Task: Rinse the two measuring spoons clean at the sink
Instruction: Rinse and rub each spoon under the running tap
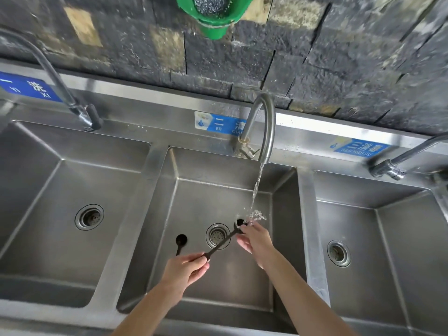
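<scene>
The fingers (197, 265) of the left hand (186, 270), low in the centre of the frame, are curled together and pinch the handle end of a black measuring spoon (224, 241), whose handle runs up and to the right. It also seems to hold the end of a second black spoon (180, 242), whose round bowl shows to the upper left of the hand, clear of the stream; the grip on that one is partly hidden, so I cannot tell how firmly it is held. Just beyond, right of centre, the right hand (254, 241) has loosely spread fingers whose tips touch the bowl of the first spoon, apparently rubbing it. The water stream (257, 190) falls onto those fingertips and the spoon bowl and splashes there. Both hands work over the middle basin (194, 187) of a three-basin steel sink, above its drain strainer (217, 236). Further up, the curved faucet (263, 122) stands at the back rim and is running. Past it, a dark tiled wall carries a green hanging basket (213, 15) at the top edge. By my reading the task is in its early half: one spoon is mid-rinse under the flow, and the second has yet to go under the water, though whether either is already clean cannot be judged at this size.
</scene>
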Motion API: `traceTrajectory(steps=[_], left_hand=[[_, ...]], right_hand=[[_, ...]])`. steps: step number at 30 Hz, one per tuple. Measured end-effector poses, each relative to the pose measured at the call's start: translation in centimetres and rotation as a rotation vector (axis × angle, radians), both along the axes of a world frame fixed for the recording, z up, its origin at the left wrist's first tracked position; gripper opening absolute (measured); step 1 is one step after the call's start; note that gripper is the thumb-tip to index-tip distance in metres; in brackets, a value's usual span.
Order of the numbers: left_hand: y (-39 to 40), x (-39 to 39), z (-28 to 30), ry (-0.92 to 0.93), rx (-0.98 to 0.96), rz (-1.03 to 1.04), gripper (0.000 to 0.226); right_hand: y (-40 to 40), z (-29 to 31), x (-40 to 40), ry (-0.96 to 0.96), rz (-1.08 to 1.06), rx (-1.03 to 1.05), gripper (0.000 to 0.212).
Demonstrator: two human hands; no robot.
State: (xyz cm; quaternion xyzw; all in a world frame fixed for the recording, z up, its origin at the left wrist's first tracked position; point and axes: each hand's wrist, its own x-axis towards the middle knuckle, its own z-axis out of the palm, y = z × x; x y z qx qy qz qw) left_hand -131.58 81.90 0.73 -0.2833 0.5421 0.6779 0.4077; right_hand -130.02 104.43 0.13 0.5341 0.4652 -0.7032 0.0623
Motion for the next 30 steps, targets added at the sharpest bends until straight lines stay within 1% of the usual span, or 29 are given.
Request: traceTrajectory(steps=[2, 5, 9, 11, 14, 17, 20, 22, 26, 28, 30], left_hand=[[-0.2, -0.3, -0.1, -0.001, 0.0, -0.014, 0.016], [-0.4, -0.9, -0.1, -0.01, 0.002, -0.043, 0.016], [-0.9, -1.9, -0.5, -0.007, -0.004, -0.067, 0.021], [-1.5, -2.5, -0.8, -0.013, -0.009, -0.033, 0.022], [-2.2, -3.3, -1.4, -0.021, -0.014, 0.044, 0.023], [-2.4, -3.9, -2.0, -0.017, -0.025, 0.144, 0.023], [-2.3, -4.5, -2.6, 0.009, -0.05, 0.208, 0.022], [-2.3, -4.8, -3.0, 0.019, -0.056, 0.236, 0.023], [-2.6, -5.4, -3.6, 0.024, -0.027, 0.228, 0.023], [-2.5, -5.6, -3.6, 0.026, -0.012, 0.225, 0.026], [-2.4, -6.0, -3.6, 0.041, -0.008, 0.225, 0.029]], right_hand=[[0.1, -0.2, -0.6, -0.02, 0.017, 0.013, 0.02], [0.1, -0.2, -1.5, -0.062, 0.124, 0.096, 0.03], [0.6, -0.3, -2.3, -0.134, 0.219, 0.193, 0.026], [0.8, -0.3, -2.4, -0.135, 0.251, 0.22, 0.022], [1.3, -0.4, -2.4, -0.096, 0.224, 0.273, 0.021], [1.4, -0.8, -2.3, -0.083, 0.239, 0.307, 0.033], [0.9, -1.0, -2.2, -0.069, 0.282, 0.229, 0.045], [0.8, -0.8, -2.0, -0.055, 0.294, 0.222, 0.039], [1.0, 0.0, -1.9, -0.048, 0.313, 0.347, 0.024], [1.0, 0.0, -1.8, -0.042, 0.335, 0.419, 0.024], [0.7, -0.1, -1.6, -0.052, 0.381, 0.454, 0.029]])
